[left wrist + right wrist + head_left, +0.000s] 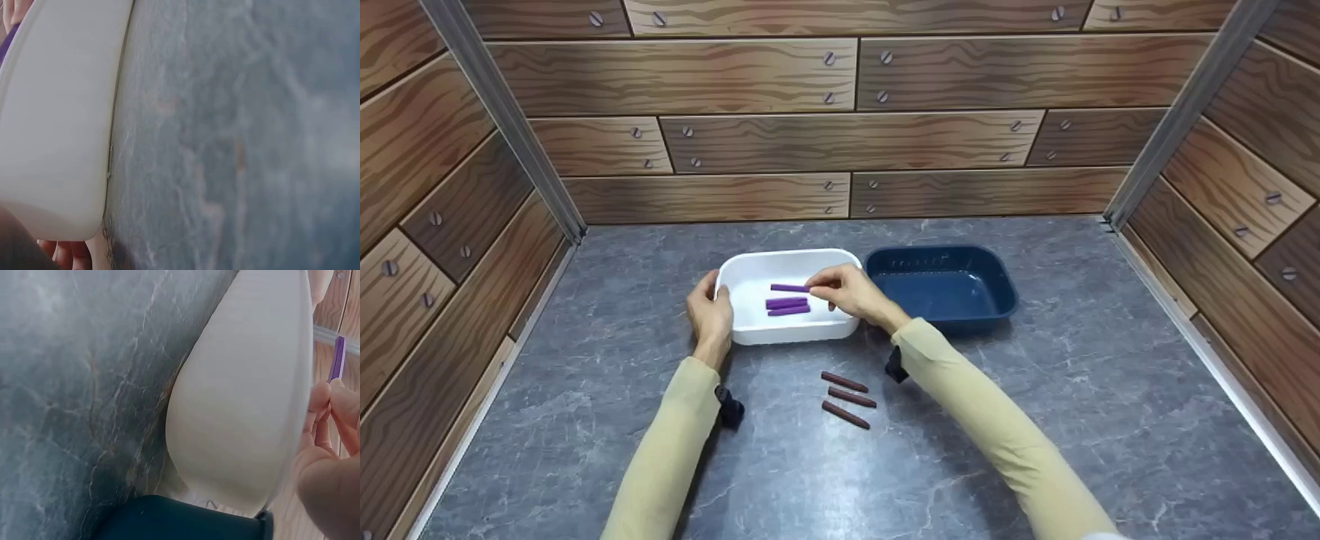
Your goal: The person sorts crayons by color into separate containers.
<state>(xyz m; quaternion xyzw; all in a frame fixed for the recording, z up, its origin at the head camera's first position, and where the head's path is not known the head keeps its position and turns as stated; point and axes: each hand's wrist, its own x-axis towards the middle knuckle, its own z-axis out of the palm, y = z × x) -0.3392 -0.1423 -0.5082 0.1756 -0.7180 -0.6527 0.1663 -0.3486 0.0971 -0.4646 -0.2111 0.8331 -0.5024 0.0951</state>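
Note:
My right hand pinches a purple crayon by one end between thumb and fingertips, over the white tub. In the right wrist view this crayon points up from the fingertips, above the tub's rim. Several more purple crayons lie side by side on the tub's floor. My left hand holds the tub's left end, thumb at the rim and fingers along the outside. The left wrist view shows the tub's white wall with those fingers curled past its end.
A dark blue tub stands right beside the white one, on its right. Three brown crayons lie on the grey marbled table in front of the tubs. Wood-patterned walls enclose the table at the back and both sides.

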